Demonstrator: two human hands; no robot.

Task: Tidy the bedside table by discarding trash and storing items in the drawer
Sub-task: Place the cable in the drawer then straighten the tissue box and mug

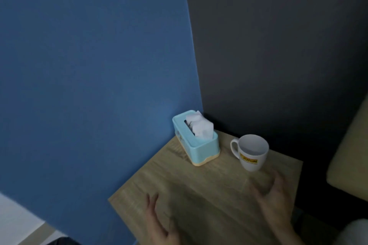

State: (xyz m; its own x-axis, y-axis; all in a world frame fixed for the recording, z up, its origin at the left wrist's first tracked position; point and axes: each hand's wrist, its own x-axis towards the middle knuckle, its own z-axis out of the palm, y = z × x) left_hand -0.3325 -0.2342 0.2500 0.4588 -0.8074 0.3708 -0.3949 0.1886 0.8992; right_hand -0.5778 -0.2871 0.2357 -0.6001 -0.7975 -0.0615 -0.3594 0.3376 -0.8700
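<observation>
Mug (252,153) centre right of frame, upright on table (199,189), handle toward frame left. Right hand (276,205) just below mug in frame, near, not touching; nearer than left hand (159,225) at bottom centre. Both hands spread open, holding nothing; blurred. Tissue box (201,149) left of mug, long axis upper left to lower right. Yellow mug label reads "JOTUN".
</observation>
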